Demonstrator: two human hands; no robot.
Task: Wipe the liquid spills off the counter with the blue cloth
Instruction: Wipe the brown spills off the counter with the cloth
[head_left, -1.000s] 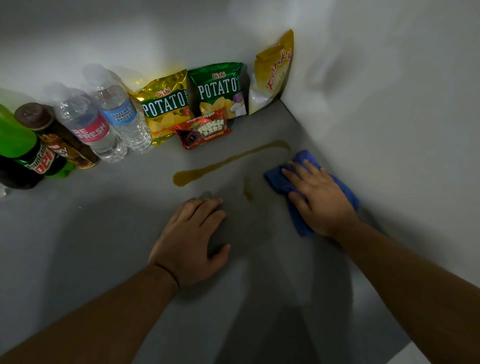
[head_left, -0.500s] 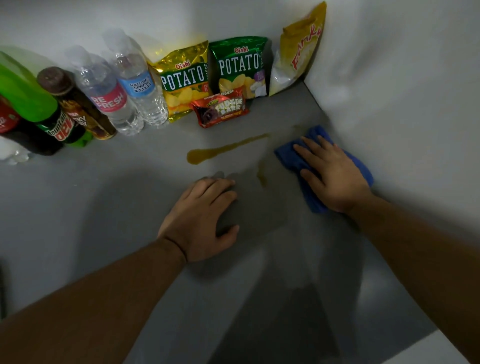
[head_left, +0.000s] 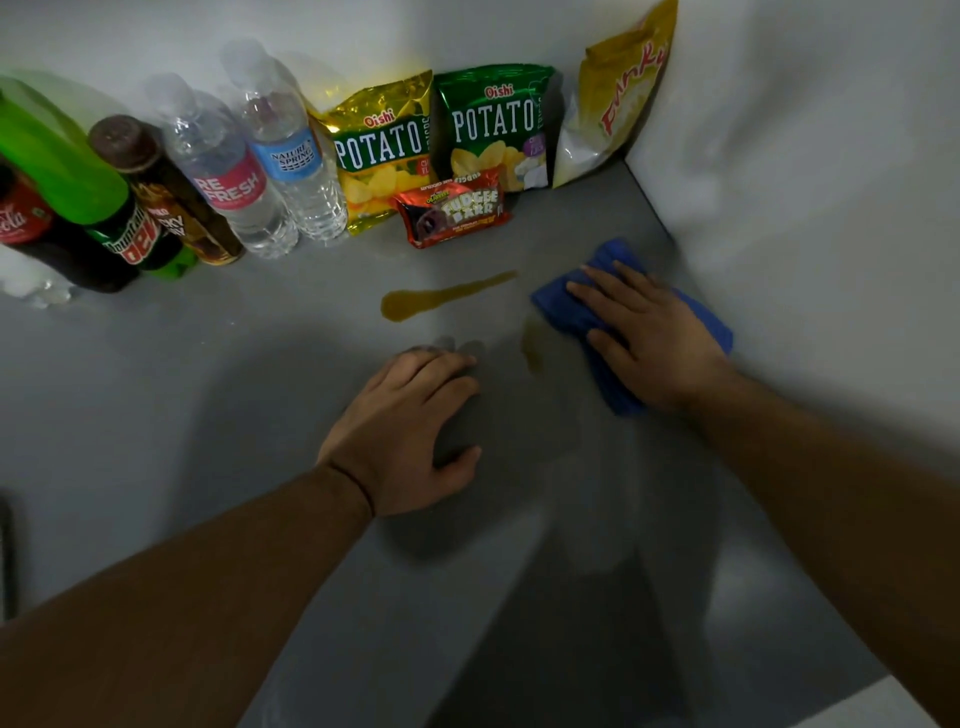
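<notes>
A long amber streak of liquid (head_left: 441, 299) lies on the grey counter (head_left: 208, 395), running from a rounded blob at the left toward the right. A smaller amber smear (head_left: 532, 348) sits just below its right end. The blue cloth (head_left: 558, 306) lies flat near the right wall, its left edge close to both spills. My right hand (head_left: 649, 338) presses flat on the cloth with fingers spread. My left hand (head_left: 410, 431) rests palm down on the counter below the streak, holding nothing.
Along the back wall stand soda bottles (head_left: 119, 234), two water bottles (head_left: 234, 176), two Potato chip bags (head_left: 384, 150), a yellow snack bag (head_left: 618, 98) and a red Fudgee Barr pack (head_left: 452, 210). A white wall (head_left: 805, 182) closes the right side.
The right end of the long streak near the wall is gone; the streak is shorter. My right hand and cloth have slid left along it. My left hand stays put.
</notes>
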